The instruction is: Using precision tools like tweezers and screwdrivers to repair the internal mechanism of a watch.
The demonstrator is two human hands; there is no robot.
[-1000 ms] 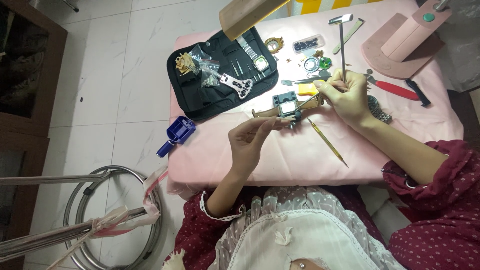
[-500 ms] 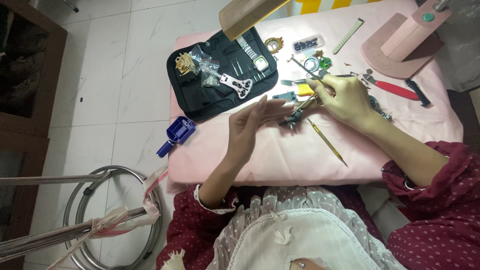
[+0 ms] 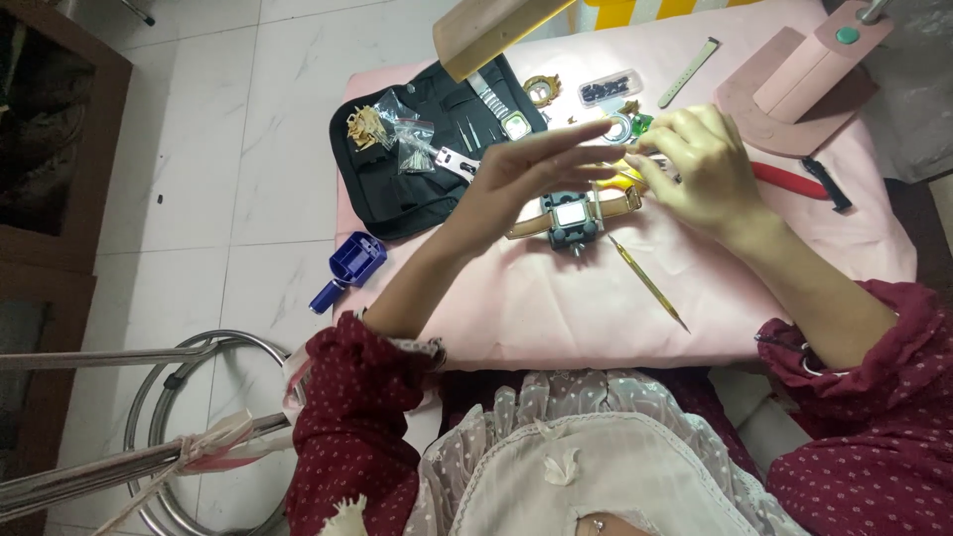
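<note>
**Head view: both hands over a watch in its holder at frame centre**

Head camera gives me a pink-covered desk (image 3: pixel 556 308) filling the upper right of the frame. At its centre a square-faced watch (image 3: pixel 573 212) with a tan strap sits clamped in a dark holder block. My left hand (image 3: pixel 526 179) hovers just above and left of it, fingers stretched flat and apart, its grip wide and holding nothing. My right hand (image 3: pixel 700 164) is just right of the watch, fingers curled narrow around something small near the strap end; I cannot tell what it pinches.

Packages next: a black tool pouch (image 3: pixel 397 189) lies open at upper left of the desk, with two small clear bags (image 3: pixel 397 134) of tan and metal bits on it. A clear oblong box (image 3: pixel 609 87) of dark parts sits at top centre. A blue plastic tool (image 3: pixel 349 266) hangs at the desk's left edge.

Around them, a thin yellow-handled pick (image 3: pixel 647 283) lies below the watch, a pink stand (image 3: pixel 794 84) occupies the upper right, and red-handled pliers (image 3: pixel 794 182) lie just beyond my right wrist. A wooden block (image 3: pixel 491 30) at top centre covers part of the pouch.
</note>
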